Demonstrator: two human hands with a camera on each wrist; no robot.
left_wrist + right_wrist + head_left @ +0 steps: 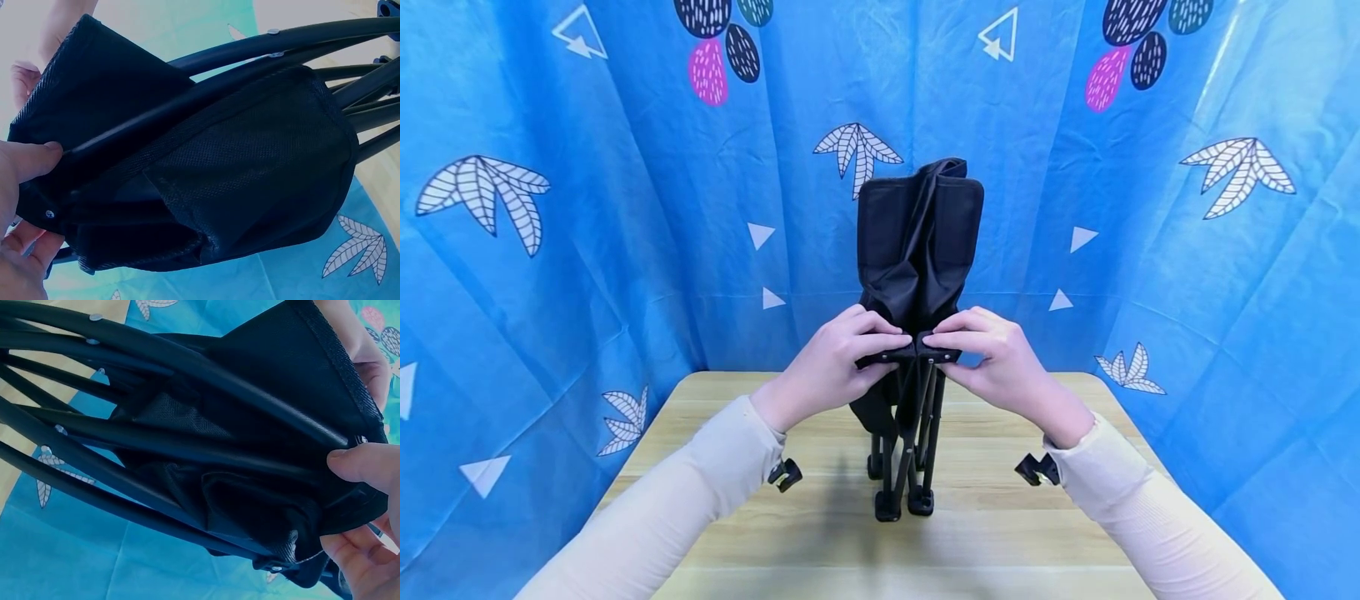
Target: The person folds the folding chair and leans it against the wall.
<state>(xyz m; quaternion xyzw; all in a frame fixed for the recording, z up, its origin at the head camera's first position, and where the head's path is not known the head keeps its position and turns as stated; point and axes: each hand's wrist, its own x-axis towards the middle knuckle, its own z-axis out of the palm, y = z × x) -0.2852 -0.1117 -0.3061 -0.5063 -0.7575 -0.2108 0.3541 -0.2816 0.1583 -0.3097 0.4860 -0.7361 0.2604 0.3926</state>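
Note:
A black folding camp chair [883, 225] stands upright and mostly folded on the wooden table, its fabric back bunched in the middle. My left hand [841, 358] pinches the left front corner of the seat, fingers over the top and thumb beneath. On the other side, my right hand [996, 358] grips the right corner the same way, the two corners nearly meeting. The left wrist view has sagging seat fabric [244, 162] beside the thumb. Dark metal tubes [206, 450] run from the right hand toward the feet in the right wrist view.
The chair's feet [887, 506] stand close together on the light wooden table [760, 533]. A blue patterned curtain [700, 200] hangs behind the table and along both sides. Small black devices [786, 475] are strapped at both wrists.

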